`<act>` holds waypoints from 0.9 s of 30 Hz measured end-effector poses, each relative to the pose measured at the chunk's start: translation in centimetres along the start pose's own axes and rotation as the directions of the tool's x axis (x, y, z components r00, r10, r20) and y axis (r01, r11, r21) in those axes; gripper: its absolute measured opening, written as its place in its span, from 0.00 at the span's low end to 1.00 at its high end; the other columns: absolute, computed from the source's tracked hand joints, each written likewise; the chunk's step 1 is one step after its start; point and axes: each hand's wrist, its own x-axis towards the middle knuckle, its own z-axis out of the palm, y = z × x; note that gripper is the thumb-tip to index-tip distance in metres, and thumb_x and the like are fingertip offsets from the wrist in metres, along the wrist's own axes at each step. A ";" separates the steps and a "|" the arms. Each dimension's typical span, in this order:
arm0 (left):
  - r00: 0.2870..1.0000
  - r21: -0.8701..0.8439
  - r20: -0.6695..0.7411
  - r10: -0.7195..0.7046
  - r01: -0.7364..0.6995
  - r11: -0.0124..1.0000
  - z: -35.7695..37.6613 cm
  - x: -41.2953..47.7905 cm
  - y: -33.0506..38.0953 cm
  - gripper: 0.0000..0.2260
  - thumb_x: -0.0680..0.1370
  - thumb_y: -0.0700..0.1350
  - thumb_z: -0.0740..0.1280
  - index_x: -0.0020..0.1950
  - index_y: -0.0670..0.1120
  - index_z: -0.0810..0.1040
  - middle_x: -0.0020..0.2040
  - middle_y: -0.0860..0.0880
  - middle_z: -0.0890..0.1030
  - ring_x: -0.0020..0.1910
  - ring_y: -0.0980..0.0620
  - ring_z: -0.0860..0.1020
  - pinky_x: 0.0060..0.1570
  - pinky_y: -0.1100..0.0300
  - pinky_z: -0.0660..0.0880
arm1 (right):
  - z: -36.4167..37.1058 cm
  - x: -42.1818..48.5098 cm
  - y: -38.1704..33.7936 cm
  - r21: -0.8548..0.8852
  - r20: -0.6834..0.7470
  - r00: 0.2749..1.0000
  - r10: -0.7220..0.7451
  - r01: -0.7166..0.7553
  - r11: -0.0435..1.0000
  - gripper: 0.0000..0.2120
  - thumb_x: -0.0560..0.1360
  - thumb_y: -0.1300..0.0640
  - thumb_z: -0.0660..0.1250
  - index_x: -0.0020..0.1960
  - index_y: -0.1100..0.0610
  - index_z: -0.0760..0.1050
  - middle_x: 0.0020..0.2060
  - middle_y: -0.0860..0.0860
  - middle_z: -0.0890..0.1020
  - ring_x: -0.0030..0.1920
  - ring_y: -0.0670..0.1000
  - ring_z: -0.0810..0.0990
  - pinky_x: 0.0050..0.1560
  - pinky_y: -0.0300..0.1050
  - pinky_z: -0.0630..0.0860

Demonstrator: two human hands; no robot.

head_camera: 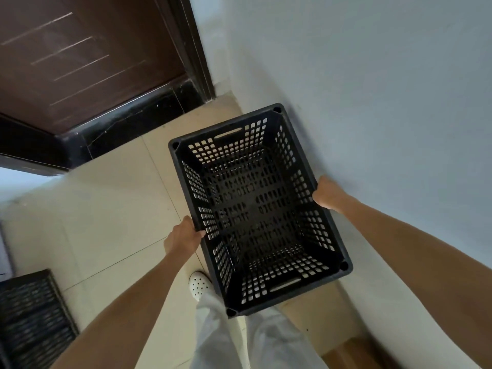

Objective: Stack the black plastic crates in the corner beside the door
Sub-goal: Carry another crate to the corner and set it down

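2 black crates share this view: a blurred second crate (32, 318) sits on the tiled floor (111, 209) at far left, well apart from the door (80, 54). My left hand (183, 237) and right hand (328, 193) each clench a long rim of the empty black crate (259, 209), just beside the white wall (386, 102), above my white shoe (199, 286).

Black crate (259, 209), walls and base pierced by a regular grid of small rectangular holes. Dark brown door (80, 54) with thin pale diagonal lines; glossy black threshold (127, 121). Cream floor tiles (111, 214); pale grey-white wall (372, 89). White perforated shoe (199, 285); white trousers (255, 342).
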 end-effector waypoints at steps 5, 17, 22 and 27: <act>0.999 -0.018 -0.039 0.008 -0.009 1.000 -0.1 -0.3 -0.3 0.11 0.79 0.52 0.65 0.54 0.45 0.71 0.50 0.46 0.81 0.45 0.45 0.77 0.41 0.54 0.70 | 0.5 -0.5 0.1 -0.053 -0.030 1.000 0.004 -0.005 0.999 0.18 0.77 0.63 0.58 0.66 0.64 0.63 0.60 0.62 0.75 0.58 0.63 0.76 0.53 0.52 0.73; 1.000 -0.043 -0.006 0.027 -0.027 0.999 -0.4 0.2 0.3 0.10 0.79 0.53 0.66 0.51 0.48 0.70 0.51 0.49 0.81 0.49 0.46 0.79 0.45 0.54 0.71 | 0.6 0.0 0.0 -0.060 -0.069 0.998 -0.013 0.008 0.998 0.19 0.78 0.62 0.59 0.66 0.66 0.61 0.62 0.63 0.73 0.61 0.64 0.74 0.58 0.54 0.73; 0.999 -0.059 0.042 0.014 -0.012 0.998 -0.5 -0.1 0.7 0.10 0.79 0.53 0.65 0.53 0.47 0.70 0.51 0.47 0.80 0.50 0.45 0.79 0.50 0.51 0.76 | 1.0 -0.6 0.5 -0.122 -0.086 0.994 -0.065 0.054 0.991 0.22 0.76 0.62 0.60 0.68 0.64 0.61 0.62 0.61 0.72 0.61 0.62 0.74 0.57 0.54 0.74; 0.998 -0.026 0.055 0.012 -0.010 1.000 -0.2 -0.3 0.2 0.12 0.79 0.53 0.64 0.56 0.47 0.70 0.52 0.46 0.80 0.52 0.44 0.79 0.50 0.51 0.74 | 2.0 -1.1 0.2 -0.175 -0.083 0.994 -0.076 0.061 0.983 0.26 0.75 0.60 0.63 0.70 0.64 0.59 0.65 0.61 0.69 0.61 0.63 0.74 0.59 0.56 0.76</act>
